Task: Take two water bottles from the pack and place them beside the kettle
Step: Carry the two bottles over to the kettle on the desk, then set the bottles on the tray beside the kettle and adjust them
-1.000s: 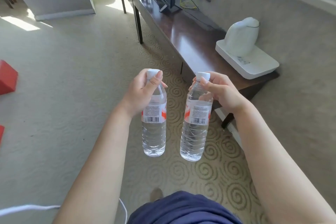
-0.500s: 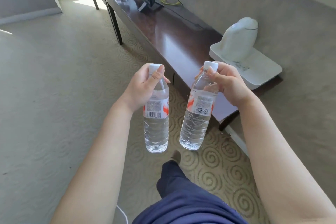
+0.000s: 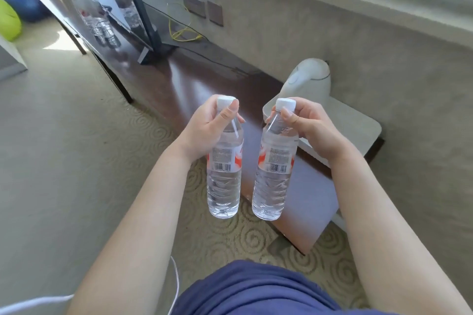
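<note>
Two clear water bottles, held up side by side over the near edge of the dark wooden counter (image 3: 194, 89), not touching each other.

Left hand (image 3: 204, 130) wrapped around the neck and shoulder of the left bottle (image 3: 224, 176); fingers (image 3: 229, 114) curled shut on it just under the white cap (image 3: 225, 100), thumb lying across the front. Body of that bottle hanging straight down below the fingers, red-and-white label with a barcode facing the camera, base in the air over the swirl-patterned carpet (image 3: 84, 161).

Right hand (image 3: 316, 126) closed the same way on the right bottle (image 3: 273, 174); fingers (image 3: 289, 116) pinched round the neck just below its white cap (image 3: 285, 103). Bottle hanging below the fingers, tilted slightly, base over the counter's near edge and clear of the surface.

Beyond the right-hand fingers, close behind them: white kettle (image 3: 307, 80) standing on a white tray (image 3: 358, 130) at the counter's near end, against the wall.

Far beyond the left-hand fingers, up the counter: more water bottles (image 3: 98, 20) standing together, beside the foot of a dark screen stand (image 3: 146, 33). Yellow cable (image 3: 179, 30) looped behind it, below two wall sockets (image 3: 202, 9).

Below the wrists: dark blue clothing (image 3: 256, 289) and a white cord (image 3: 176, 281).
</note>
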